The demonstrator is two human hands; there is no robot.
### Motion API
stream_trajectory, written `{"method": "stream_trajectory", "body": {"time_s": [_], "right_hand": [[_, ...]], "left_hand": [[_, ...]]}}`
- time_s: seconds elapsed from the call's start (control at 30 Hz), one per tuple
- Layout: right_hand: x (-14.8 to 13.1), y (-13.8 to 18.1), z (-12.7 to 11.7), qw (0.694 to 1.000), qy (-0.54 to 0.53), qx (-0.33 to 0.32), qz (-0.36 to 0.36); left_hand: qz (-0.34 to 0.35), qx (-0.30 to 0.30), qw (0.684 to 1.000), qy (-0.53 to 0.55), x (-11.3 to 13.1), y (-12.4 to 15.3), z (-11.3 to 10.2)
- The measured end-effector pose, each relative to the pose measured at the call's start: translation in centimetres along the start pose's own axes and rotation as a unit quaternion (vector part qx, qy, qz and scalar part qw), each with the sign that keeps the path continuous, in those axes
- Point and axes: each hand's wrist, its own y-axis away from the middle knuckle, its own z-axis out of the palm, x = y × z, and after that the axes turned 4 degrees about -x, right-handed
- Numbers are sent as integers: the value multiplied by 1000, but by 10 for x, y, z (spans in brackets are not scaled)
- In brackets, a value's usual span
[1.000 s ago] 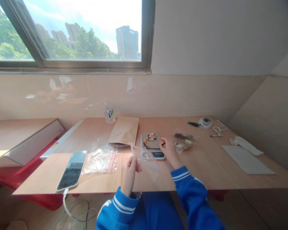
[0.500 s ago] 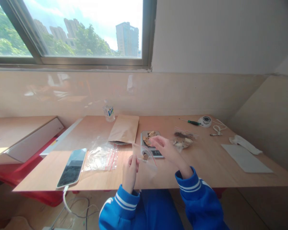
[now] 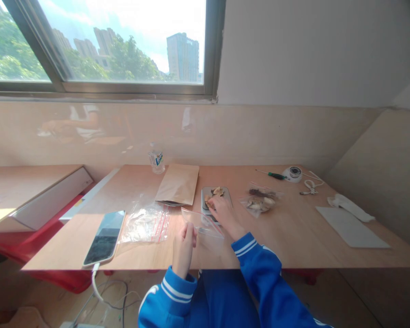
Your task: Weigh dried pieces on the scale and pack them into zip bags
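My left hand (image 3: 184,243) is closed on the edge of a clear zip bag (image 3: 210,233) with a red seal line, held low over the table's front part. My right hand (image 3: 223,212) reaches across the bag to a small digital scale (image 3: 204,191). Its fingers are pinched at the tan and brown dried slices (image 3: 218,191) on the scale's plate. They look like dried mushroom or herb pieces; the exact kind is unclear. The hand covers most of the scale's display.
Left of my hands lie empty clear zip bags (image 3: 145,225) and a phone (image 3: 105,237) on a cable. Behind stand a brown paper pouch (image 3: 179,182) and a bottle (image 3: 156,160). Filled bags (image 3: 259,202), a screwdriver (image 3: 276,176), a dome camera (image 3: 293,174) and a grey sheet (image 3: 351,226) lie right.
My right hand has moved from above the open bag forward and down onto the slices on the scale. The bag in my left hand has sunk lower, its mouth tipping left.
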Motion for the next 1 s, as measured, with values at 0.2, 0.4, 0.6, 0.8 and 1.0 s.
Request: {"method": "stream_trajectory", "body": {"time_s": [0.2,0.4,0.6,0.8,1.0], "right_hand": [[5,0,-6,999,-38,4,-14],[-2,0,-9,999,-41,-28,-11],[-4,2,-18,975,-219,-2,25],[-21,1,-81,880,-441,141,110],[-50,14,-109,896,-403,155,101]], "left_hand": [[2,-3,1000,7,-3,-1,1],[6,-15,1000,-5,-2,0,1],[14,-13,1000,9,-6,-1,0],[13,-19,999,26,-9,-1,0],[18,-15,1000,18,-12,2,0]]}}
